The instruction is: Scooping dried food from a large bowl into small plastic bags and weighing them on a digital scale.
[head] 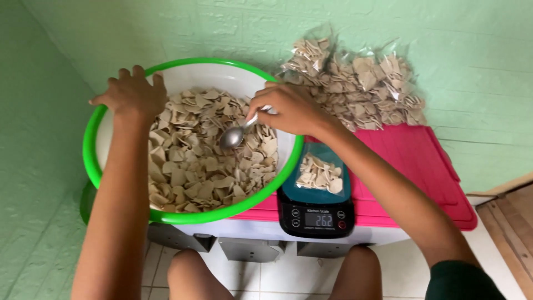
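The right hand (288,108) pinches the handle of a metal spoon (236,135) between thumb and fingers. The spoon's round end lies on the chips (194,161) in the middle of the big bowl (91,150) with the green rim. The left hand (133,94) rests on the bowl's far left edge, fingers a little spread.

The chips look thin, dry and light, so they would probably snap if pressed hard. A spoon slid under them lifts them best.

The bowl sits on the left end of a pink lid (422,166). A black scale (315,208) stands at the front edge, with a clear bag (321,171) of chips on it. Filled clear bags (355,78) are piled at the back right. I cannot tell if they are sealed.
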